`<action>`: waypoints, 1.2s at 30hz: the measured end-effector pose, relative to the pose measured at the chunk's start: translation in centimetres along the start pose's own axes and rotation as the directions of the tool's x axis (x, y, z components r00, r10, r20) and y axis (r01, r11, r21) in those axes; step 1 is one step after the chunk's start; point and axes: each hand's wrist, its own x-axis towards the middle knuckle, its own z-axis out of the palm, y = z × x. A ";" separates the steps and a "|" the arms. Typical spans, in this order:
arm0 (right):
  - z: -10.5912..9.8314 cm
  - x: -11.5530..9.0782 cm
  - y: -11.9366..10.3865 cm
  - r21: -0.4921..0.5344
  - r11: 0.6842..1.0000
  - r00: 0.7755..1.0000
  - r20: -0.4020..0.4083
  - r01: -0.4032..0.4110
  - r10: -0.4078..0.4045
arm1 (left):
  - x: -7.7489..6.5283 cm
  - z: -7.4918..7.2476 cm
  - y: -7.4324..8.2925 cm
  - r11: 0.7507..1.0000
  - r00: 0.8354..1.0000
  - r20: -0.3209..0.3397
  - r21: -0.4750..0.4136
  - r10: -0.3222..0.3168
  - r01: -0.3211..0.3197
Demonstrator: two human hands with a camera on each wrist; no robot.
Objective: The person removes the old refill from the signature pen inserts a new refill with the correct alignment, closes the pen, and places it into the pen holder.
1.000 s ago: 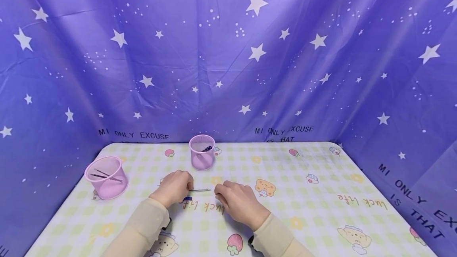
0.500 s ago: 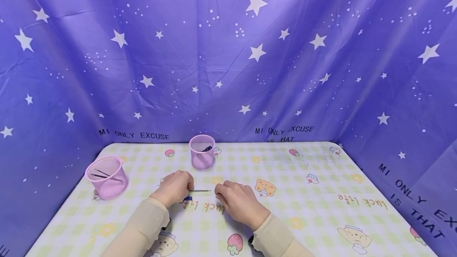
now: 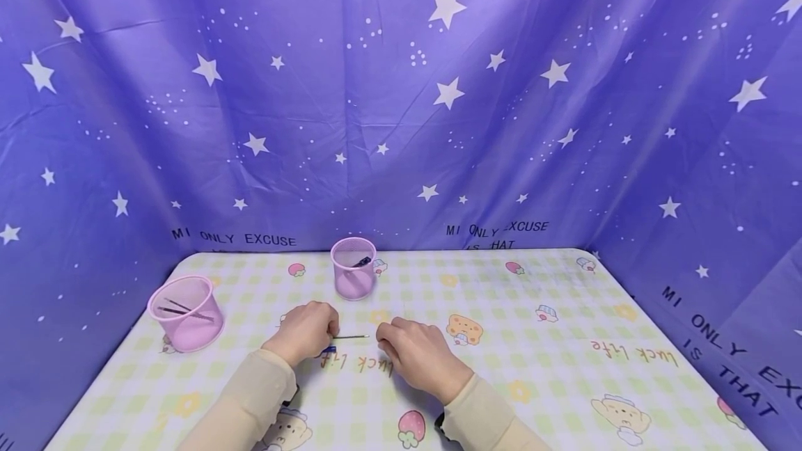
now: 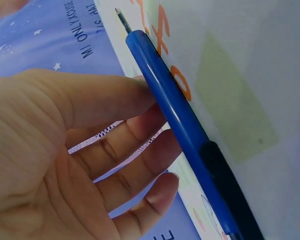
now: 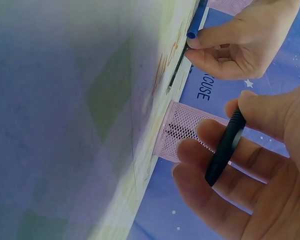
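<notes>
My left hand [image 3: 305, 333] pinches the blue barrel [image 4: 165, 95] of a pen between thumb and fingers. A black clip [image 4: 230, 185] shows along its side in the left wrist view. From the barrel's end juts a thin dark refill [image 5: 177, 70], its pale metal tip pointing toward my right hand. The right hand [image 3: 422, 353], a short gap away, holds a small black ridged pen part [image 5: 225, 147] between thumb and fingers. That part is hidden in the head view. How far the refill runs inside the barrel cannot be seen.
On the left stands a pink mesh cup [image 3: 188, 333] with several thin dark sticks inside. Another pink mesh cup [image 3: 354, 287], holding small dark pieces, is behind the hands. A checked cloth [image 3: 501, 409] covers the table; a purple starry curtain [image 3: 401, 124] surrounds it.
</notes>
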 end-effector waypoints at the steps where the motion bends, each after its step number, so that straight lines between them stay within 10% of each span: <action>1: 0.0 0.0 0.0 0.001 1.000 1.000 0.001 -0.001 0.001 | 0.0 0.0 0.0 1.000 1.000 0.000 0.001 0.000 0.000; 36: -0.2 -0.1 -0.1 0.001 1.000 1.000 0.005 -0.003 0.003 | -1.0 -0.7 -1.3 0.987 0.983 -0.140 0.124 0.119 -0.102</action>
